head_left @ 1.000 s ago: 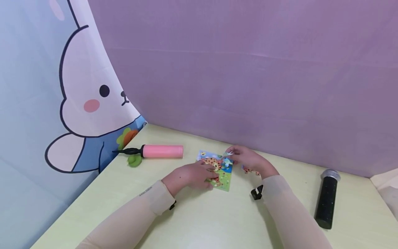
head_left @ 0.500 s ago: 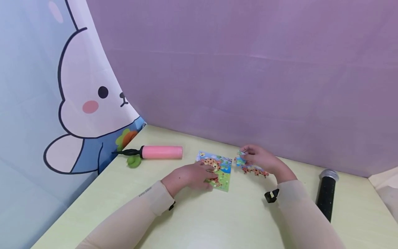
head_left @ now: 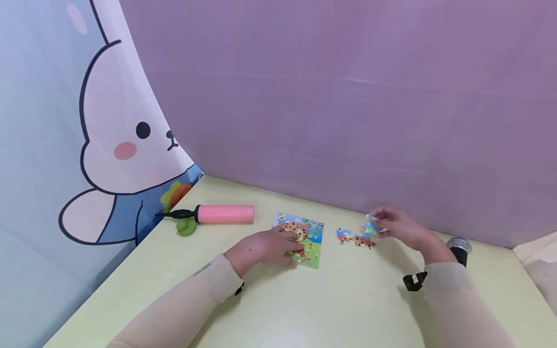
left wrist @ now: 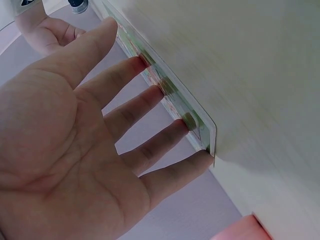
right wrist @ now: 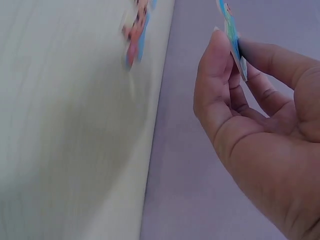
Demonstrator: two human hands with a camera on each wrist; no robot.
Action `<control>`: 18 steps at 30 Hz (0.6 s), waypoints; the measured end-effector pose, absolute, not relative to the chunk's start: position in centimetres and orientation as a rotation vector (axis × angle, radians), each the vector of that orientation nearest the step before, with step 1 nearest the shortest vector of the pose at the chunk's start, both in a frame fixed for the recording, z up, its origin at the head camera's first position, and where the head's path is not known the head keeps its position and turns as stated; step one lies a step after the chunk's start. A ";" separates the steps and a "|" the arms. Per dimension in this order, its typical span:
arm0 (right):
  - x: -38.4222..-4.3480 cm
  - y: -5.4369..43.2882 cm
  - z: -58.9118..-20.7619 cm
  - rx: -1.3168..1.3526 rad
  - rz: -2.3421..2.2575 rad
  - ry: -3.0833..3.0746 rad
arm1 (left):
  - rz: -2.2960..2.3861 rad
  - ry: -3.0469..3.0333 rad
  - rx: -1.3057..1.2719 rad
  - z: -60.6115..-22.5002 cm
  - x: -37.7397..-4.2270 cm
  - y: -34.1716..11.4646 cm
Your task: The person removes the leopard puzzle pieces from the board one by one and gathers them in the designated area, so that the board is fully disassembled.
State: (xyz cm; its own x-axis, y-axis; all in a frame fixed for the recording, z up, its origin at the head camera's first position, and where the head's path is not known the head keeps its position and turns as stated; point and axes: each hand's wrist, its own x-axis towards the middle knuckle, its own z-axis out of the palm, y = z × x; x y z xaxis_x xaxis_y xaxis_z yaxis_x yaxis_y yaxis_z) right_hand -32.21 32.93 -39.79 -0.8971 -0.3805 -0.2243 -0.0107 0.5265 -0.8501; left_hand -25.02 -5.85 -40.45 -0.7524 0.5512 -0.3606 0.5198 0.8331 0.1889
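Observation:
My left hand [head_left: 271, 246] rests its fingertips on a picture card [head_left: 312, 251] showing a spotted cartoon animal on blue and green. In the left wrist view its fingers [left wrist: 135, 107] are spread and nearly straight along the card's edge. Off to the right, my right hand [head_left: 402, 227] pinches a blue-green jigsaw puzzle piece [head_left: 370, 226] above the table. The right wrist view has this piece [right wrist: 234, 42] edge-on between thumb and fingers. Joined spotted puzzle pieces [head_left: 356, 239] lie on the table between the card and my right hand.
A pink hand pump [head_left: 226, 213] with a black nozzle lies at the left back, beside a green object [head_left: 186, 226]. Behind my right forearm stands a black microphone-like cylinder [head_left: 460, 249] with a silver end, partly hidden. A purple curtain [head_left: 330, 106] borders the table's back edge.
My right hand has lifted the blue-green puzzle piece off the card and carried it right, past the joined spotted pieces. My left hand stays on the card.

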 end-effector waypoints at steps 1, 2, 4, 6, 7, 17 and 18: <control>-32.2 33.4 -39.9 -0.313 -1.322 2.390 | 0.105 2.608 0.797 -40.5 -25.0 -5.9; -32.1 33.9 -40.0 -0.311 -1.320 2.392 | 0.105 2.607 0.797 -40.5 -25.0 -5.9; -32.1 34.8 -40.3 -0.299 -1.315 2.393 | 0.105 2.606 0.795 -40.5 -25.0 -5.9; -32.0 35.5 -40.5 -0.289 -1.303 2.398 | 0.104 2.606 0.794 -40.4 -25.0 -5.9; -32.0 35.8 -40.6 -0.288 -1.296 2.400 | 0.105 2.607 0.794 -40.4 -25.0 -5.9; -31.1 37.3 -41.3 -0.259 -1.278 2.373 | 0.121 2.607 0.803 -40.5 -25.0 -6.0; -31.1 37.4 -41.4 -0.252 -1.277 2.366 | 0.121 2.607 0.806 -40.5 -25.0 -6.0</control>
State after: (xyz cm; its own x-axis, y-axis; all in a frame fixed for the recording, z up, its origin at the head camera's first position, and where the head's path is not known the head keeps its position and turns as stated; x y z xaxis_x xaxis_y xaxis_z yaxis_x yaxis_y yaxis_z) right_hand -31.10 37.38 -41.36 -0.8877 -0.3578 -0.2899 0.0459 0.5577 -0.8287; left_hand -24.97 -6.03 -40.50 -0.7502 0.5575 -0.3554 0.5223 0.8293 0.1985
